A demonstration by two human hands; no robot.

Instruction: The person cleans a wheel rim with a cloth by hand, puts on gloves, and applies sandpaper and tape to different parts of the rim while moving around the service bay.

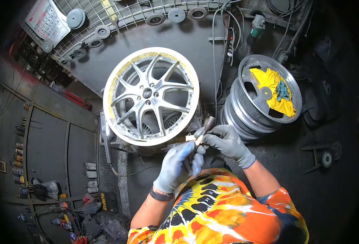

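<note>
In front of my body both hands, in grey work gloves, come together at a short slim tool (205, 127). It has a pale lower part and a dull metallic upper end, and looks like a small brush, though its exact kind is unclear. My left hand (178, 164) is closed around its lower part. My right hand (229, 145) pinches it from the right, fingertips partly hidden. Just beyond my hands stands a silver multi-spoke alloy wheel (147, 93), its face tilted up. A yellowish band runs along the upper and left part of its rim.
To the right, stacked wheels (244, 110) carry a yellow cloth (275, 89) with a blue-green rag. Grinding discs (176, 15) hang on a wire grid at the back; a green angle grinder (255, 28) hangs right of them. Cables (216, 53) dangle behind. Cans and bottles (19, 158) line the left.
</note>
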